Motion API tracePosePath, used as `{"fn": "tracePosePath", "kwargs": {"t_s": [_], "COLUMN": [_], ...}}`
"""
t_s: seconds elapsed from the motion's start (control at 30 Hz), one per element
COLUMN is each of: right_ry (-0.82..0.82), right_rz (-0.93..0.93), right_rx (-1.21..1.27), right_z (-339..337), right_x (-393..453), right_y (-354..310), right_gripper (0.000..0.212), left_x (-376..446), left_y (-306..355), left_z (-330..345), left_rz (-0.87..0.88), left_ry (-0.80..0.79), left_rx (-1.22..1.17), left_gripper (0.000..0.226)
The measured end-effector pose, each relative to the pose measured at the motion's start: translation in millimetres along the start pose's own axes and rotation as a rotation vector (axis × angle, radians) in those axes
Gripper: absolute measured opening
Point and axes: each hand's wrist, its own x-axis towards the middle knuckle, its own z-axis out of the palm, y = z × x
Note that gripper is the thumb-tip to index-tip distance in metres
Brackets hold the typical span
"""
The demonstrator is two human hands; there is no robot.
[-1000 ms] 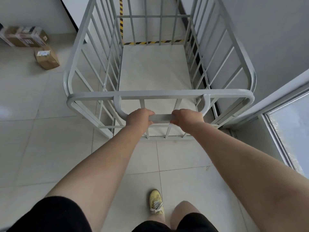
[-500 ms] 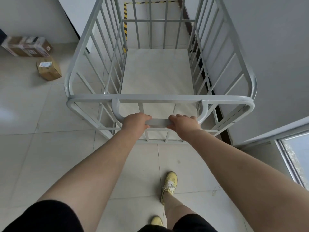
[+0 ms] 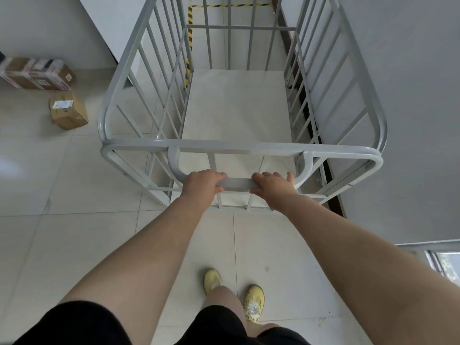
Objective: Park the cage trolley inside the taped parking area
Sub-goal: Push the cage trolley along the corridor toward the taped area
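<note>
The grey metal cage trolley stands right in front of me with barred sides and a pale flat deck. Its U-shaped handle hangs from the near top rail. My left hand is wrapped around the handle's left part. My right hand rests on the right part with its fingers loosened and partly lifted. Yellow-and-black floor tape runs along the trolley's left side and across the floor beyond its far end. The trolley's front part sits between this tape and the right wall.
A grey wall with a dark skirting strip runs close along the trolley's right side. Two cardboard boxes lie on the tiled floor at the left. A white wall corner stands behind them. A window frame shows at lower right.
The trolley has rolled forward along the right wall, past the near tape line. My feet have stepped after it. My right hand's fingers have loosened on the handle.
</note>
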Motion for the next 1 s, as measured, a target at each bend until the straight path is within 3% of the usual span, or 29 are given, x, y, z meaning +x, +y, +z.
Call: {"fn": "tracePosePath", "kwargs": {"t_s": [0.6,0.8,1.0], "right_ry": [0.052,0.091,0.073], "right_rz": [0.013,0.037,-0.037], "right_rx": [-0.032,-0.105,-0.113], "right_z": [-107,-134,-164], "right_x": [176,235,290], "right_y": [10,12,28], "right_gripper": [0.038,0.022,0.026], "left_x": [185,243,302], "left_y": [-46,-54,-60], "left_z": [-88,-113,-138], "left_rz": [0.098,0.090,0.046], "left_ry": [0.020,0.002,-0.005], "left_rx": [0.077,0.138,0.133], "left_gripper": [0.024,0.032,0.027]}}
